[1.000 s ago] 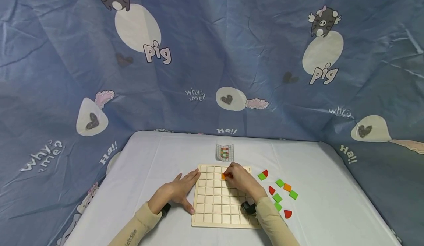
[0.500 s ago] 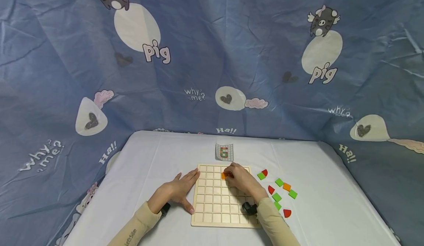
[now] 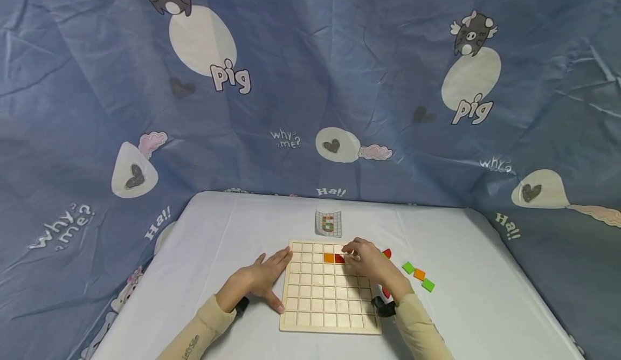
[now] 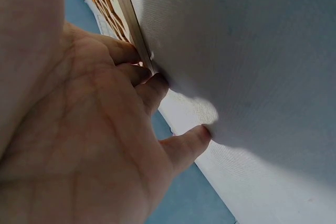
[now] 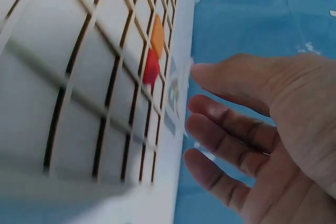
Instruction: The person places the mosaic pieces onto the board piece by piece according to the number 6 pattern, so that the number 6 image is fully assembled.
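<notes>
A wooden grid board (image 3: 317, 306) lies flat on the table. In its second row from the back sit an orange square tile (image 3: 329, 258) and, just right of it, a red quarter-round tile (image 3: 339, 258). My left hand (image 3: 264, 280) is spread at the board's left side, fingertips and thumb touching the edge. Over the board's back right part is my right hand (image 3: 372, 264); its fingers are loosely bent, just right of the red tile. The right wrist view shows nothing between thumb and fingers of that hand (image 5: 294, 103), apart from the red tile (image 5: 151, 67) and orange tile (image 5: 157, 38).
Right of the board lie loose tiles: a green square (image 3: 408, 268), an orange square (image 3: 419, 274), another green square (image 3: 428, 285) and a red piece (image 3: 387, 253). My right arm covers others. Behind the board lies a pattern card (image 3: 328, 223). A blue cloth (image 3: 291, 80) hangs behind.
My right hand has let go of the red quarter-round tile, now lying beside the orange one, and has moved right. My left hand stays at the board's edge.
</notes>
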Available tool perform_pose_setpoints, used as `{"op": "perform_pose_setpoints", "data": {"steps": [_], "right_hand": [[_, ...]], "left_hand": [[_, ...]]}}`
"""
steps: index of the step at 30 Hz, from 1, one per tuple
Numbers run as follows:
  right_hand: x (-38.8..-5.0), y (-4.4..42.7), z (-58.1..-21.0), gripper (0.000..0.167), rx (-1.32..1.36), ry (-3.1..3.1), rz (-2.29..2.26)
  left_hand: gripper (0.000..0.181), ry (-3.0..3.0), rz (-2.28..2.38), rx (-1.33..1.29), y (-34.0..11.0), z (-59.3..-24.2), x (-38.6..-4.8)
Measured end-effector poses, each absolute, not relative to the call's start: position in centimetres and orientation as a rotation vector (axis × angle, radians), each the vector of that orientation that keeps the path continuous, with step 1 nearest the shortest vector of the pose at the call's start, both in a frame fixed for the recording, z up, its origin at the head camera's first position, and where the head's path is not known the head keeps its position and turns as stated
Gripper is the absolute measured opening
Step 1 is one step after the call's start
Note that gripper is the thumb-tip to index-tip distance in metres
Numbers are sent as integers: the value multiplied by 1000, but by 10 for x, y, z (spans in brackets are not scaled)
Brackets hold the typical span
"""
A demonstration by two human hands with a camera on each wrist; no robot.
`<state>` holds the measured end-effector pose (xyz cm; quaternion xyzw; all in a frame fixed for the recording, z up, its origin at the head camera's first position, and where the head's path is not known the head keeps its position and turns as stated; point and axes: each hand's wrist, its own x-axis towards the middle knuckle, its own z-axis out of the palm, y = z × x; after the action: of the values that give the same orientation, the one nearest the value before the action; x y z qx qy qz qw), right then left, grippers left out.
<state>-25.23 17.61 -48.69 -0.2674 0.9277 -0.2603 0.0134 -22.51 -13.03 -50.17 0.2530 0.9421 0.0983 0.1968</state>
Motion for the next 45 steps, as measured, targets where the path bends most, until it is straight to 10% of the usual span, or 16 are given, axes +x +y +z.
{"op": "perform_pose_setpoints", "data": {"steps": [19,45], "right_hand": [[-239,270,-480,21,-514,2816,-672],[-245,276,-503,17,-312,2855,-709]], "left_hand": [[136,2628,318,712,-133,-501,-224],[137,2635,309,720,-131,-504,-226]]}}
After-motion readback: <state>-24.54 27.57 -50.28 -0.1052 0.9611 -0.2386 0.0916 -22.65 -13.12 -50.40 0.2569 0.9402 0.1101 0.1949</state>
